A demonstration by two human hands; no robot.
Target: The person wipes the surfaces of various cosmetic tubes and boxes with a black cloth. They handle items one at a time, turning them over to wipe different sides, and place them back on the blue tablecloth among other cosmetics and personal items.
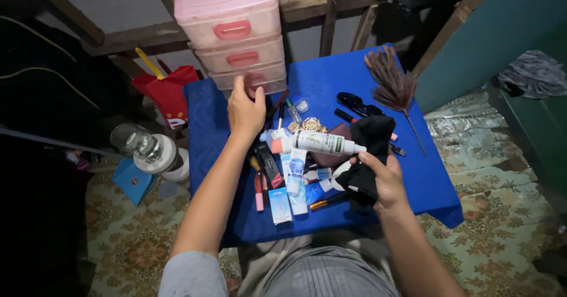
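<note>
My left hand (245,111) reaches to the bottom drawer of a pink plastic drawer unit (230,28) at the back of a small table with a blue cloth (425,179); its fingers touch the drawer front. My right hand (384,182) grips a black cloth (366,152) above the table's right half. Between the hands lies a heap of cosmetics: a white bottle with a green label (322,142), a white tube (295,170), lipsticks and small boxes.
A small feather duster (393,87) and a black clip (354,103) lie on the table's far right. A red bag (168,93) and a glass jar (142,143) stand to the left. Patterned flooring (496,238) surrounds the table. Wooden wall framing is behind.
</note>
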